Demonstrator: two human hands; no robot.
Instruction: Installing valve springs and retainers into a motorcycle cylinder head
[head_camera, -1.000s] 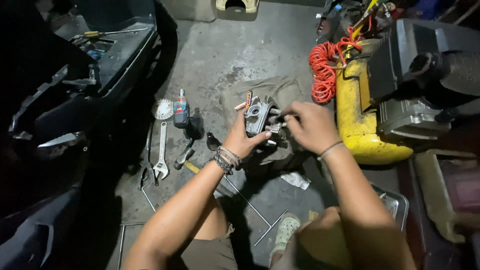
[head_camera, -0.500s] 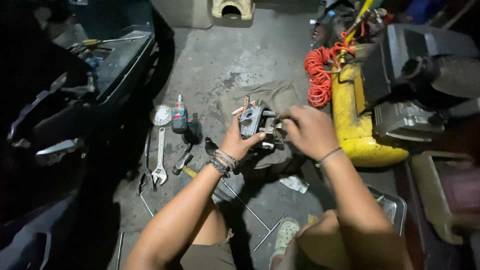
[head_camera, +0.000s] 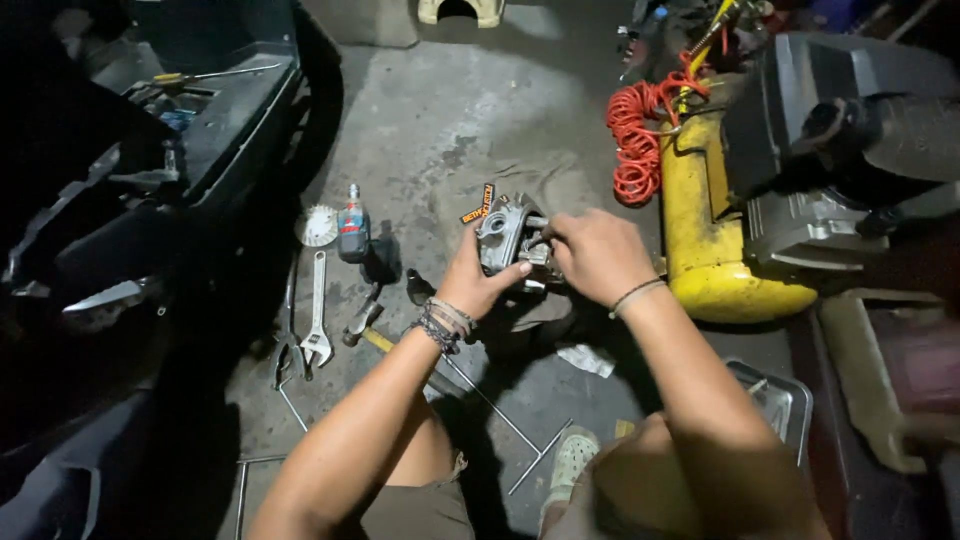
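Both hands engaged: left hand clamped around grey metal engine casting, supported from below-left; right hand pinched on protruding fitting at casting's right side. Held above rag, adjustable wrench well left.

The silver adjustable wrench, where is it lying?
In the head view, the silver adjustable wrench lies on the concrete floor left of the left hand, below a white toothed disc.

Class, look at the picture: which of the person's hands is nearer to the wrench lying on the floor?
Left. The left hand grips the metal engine part, with the wrench lying on the floor off to its left. The right hand is on the part's far side, farther from the wrench.
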